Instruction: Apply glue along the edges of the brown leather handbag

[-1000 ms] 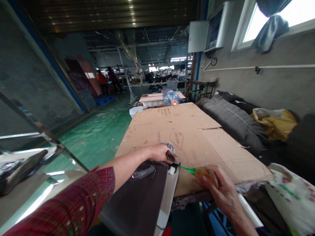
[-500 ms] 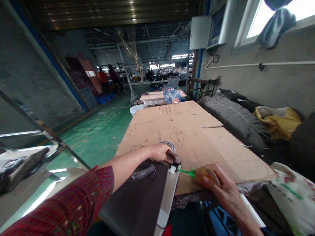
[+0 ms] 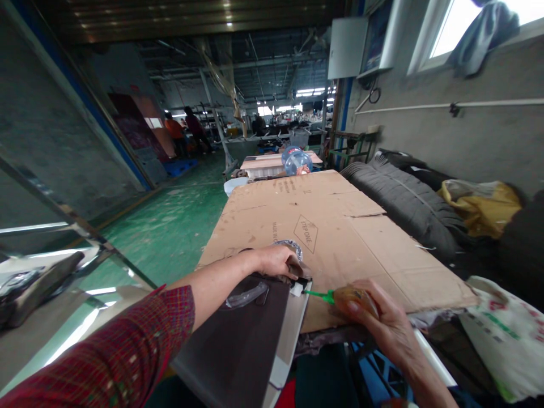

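A dark brown flat case [image 3: 250, 340] with a curved clear handle [image 3: 246, 297] lies tilted at the near edge of the cardboard. Along its right side runs a pale strip [image 3: 283, 354], with a small white piece [image 3: 296, 289] near the far corner. My left hand [image 3: 278, 262] is closed at that corner, its fingertips gripping a dark flap [image 3: 302, 280]. To the right, my right hand [image 3: 382, 317] wraps round an amber glue bottle [image 3: 352, 299] with a thin green nozzle [image 3: 321, 295]. The nozzle tip points left at the corner by the white piece; whether it touches is unclear.
A cardboard sheet [image 3: 331, 249] covers the table. Behind my left hand sits a roll of tape [image 3: 294, 247]. Water jugs [image 3: 297, 162] stand beyond the far end. Grey rolls [image 3: 408, 198] and a white sack [image 3: 505, 340] line the right; a metal frame [image 3: 76, 221] stands left.
The view has tilted slightly. Both hands keep nearly the same places, with the green nozzle still at the case's corner.
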Demonstrator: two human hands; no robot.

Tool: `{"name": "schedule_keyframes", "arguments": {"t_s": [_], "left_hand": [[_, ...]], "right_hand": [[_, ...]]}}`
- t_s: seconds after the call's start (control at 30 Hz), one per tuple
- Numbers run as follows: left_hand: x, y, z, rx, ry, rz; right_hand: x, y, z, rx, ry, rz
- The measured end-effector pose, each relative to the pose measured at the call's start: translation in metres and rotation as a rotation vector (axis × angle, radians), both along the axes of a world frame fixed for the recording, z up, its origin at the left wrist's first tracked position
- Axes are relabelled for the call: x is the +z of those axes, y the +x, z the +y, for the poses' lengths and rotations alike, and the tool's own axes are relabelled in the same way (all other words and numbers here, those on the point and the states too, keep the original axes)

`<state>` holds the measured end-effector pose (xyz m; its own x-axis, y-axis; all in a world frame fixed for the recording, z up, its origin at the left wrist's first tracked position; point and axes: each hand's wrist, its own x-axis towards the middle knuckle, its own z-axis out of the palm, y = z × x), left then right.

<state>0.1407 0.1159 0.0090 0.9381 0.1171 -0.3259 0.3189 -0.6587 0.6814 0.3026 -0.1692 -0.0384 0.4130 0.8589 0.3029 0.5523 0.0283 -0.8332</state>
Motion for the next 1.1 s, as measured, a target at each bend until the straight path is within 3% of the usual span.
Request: {"name": "schedule_keyframes", "arguments": {"t_s": [0.17, 0.3, 0.43, 0.57, 0.7, 0.87, 1.0, 1.1], "left_hand": [[0.000, 0.000, -0.001, -0.002, -0.011, 0.005], [-0.003, -0.001, -0.002, -0.003, -0.052, 0.009], [-0.004, -0.002, -0.002, 0.001, -0.054, 0.003], [-0.001, -0.002, -0.002, -0.015, -0.046, 0.000], [0.003, -0.002, -0.004, -0.034, -0.018, -0.011], [0.004, -0.001, -0.005, -0.055, 0.009, -0.015], [0.003, -0.001, -0.005, -0.060, 0.021, -0.016], [0.003, -0.002, -0.005, -0.062, 0.035, -0.018]], "right_hand": [[0.002, -0.001, -0.006, 0.004, 0.006, 0.005], [0.000, -0.011, -0.015, 0.117, -0.014, 0.014], [-0.005, -0.021, -0.022, 0.019, 0.080, -0.040], [-0.010, -0.024, -0.025, 0.108, 0.049, -0.057], [-0.010, -0.024, -0.023, 0.001, 0.123, -0.091], [-0.005, -0.030, -0.030, 0.172, 0.078, -0.067], [-0.007, -0.036, -0.037, 0.067, 0.120, -0.091], [-0.012, -0.039, -0.041, 0.121, 0.082, -0.091]]}}
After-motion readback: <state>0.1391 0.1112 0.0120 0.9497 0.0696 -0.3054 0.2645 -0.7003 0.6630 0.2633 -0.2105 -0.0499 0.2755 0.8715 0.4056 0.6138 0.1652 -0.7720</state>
